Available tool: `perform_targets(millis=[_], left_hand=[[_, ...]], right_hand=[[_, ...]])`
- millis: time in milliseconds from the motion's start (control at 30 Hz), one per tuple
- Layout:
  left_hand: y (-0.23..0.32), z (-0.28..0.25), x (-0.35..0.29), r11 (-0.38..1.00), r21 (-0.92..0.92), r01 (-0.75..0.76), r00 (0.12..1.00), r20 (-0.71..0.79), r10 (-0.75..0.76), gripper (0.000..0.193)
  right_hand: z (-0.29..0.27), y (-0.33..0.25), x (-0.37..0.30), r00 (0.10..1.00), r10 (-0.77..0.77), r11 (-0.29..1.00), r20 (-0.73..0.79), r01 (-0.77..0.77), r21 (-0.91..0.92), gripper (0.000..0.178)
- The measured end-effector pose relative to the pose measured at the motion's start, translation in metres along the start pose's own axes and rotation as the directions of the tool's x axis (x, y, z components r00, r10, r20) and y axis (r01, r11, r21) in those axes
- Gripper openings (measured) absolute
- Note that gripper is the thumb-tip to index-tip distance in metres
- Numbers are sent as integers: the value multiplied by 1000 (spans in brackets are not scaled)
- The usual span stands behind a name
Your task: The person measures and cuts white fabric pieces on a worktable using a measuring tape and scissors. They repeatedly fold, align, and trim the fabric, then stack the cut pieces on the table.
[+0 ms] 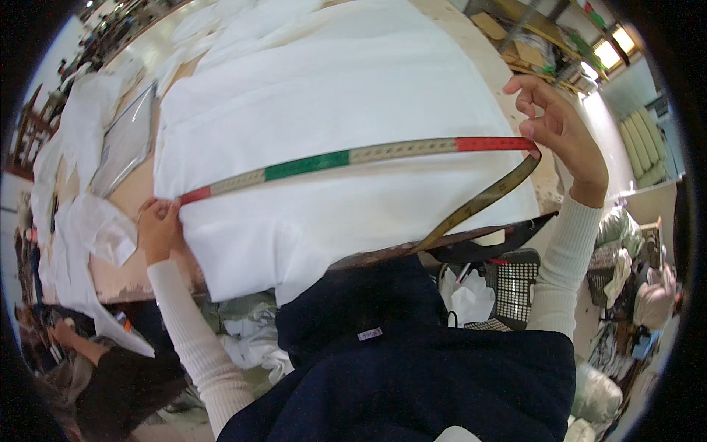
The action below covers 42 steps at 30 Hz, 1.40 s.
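A tape measure (305, 165) with red, green and pale sections is stretched across a white cloth garment (324, 96) laid flat on a table. Its red end is pinched by my left hand (157, 227) at the garment's left edge. My right hand (560, 129) has the tape at the garment's right edge, with the index finger raised and curled and the thumb bent. From there the tape folds back and hangs slackly towards the table's near edge. How the lower fingers of my right hand grip it is partly hidden.
More white cloth (70, 140) and a clear plastic-wrapped packet (129, 140) lie on the left of the table. A dark basket (513, 283) with white material stands below the near edge. Another person's arm (81, 345) shows at lower left. Shelves (541, 33) stand at far right.
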State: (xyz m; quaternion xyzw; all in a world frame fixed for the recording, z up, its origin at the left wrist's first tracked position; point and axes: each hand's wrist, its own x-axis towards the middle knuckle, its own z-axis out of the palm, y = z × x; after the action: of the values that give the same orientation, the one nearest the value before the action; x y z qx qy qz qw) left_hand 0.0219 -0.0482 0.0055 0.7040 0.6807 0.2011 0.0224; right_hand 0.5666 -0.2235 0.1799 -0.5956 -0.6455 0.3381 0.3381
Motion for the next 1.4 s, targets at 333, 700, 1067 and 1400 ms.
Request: perform_targets(millis=[333,700,1067,1400], left_hand=[[4,-1,2,997,-44,59,998,35,-58,28],[-15,-3,6,998,64,20,998,55,-23,29],[-28,7,9,999,-11,45,999,11,-45,26],[-29,6,6,994,-33,107,994,-10,-108,27]], right_hand=[[-24,56,-4,948,-287,956,136,292,-15,43],[-97,37,-118,924,-90,907,-372,-78,-414,12],[-49,197,-55,623,-645,335,-442,-288,-897,22],[-39,211,-40,780,-489,334,-391,-246,-910,3]])
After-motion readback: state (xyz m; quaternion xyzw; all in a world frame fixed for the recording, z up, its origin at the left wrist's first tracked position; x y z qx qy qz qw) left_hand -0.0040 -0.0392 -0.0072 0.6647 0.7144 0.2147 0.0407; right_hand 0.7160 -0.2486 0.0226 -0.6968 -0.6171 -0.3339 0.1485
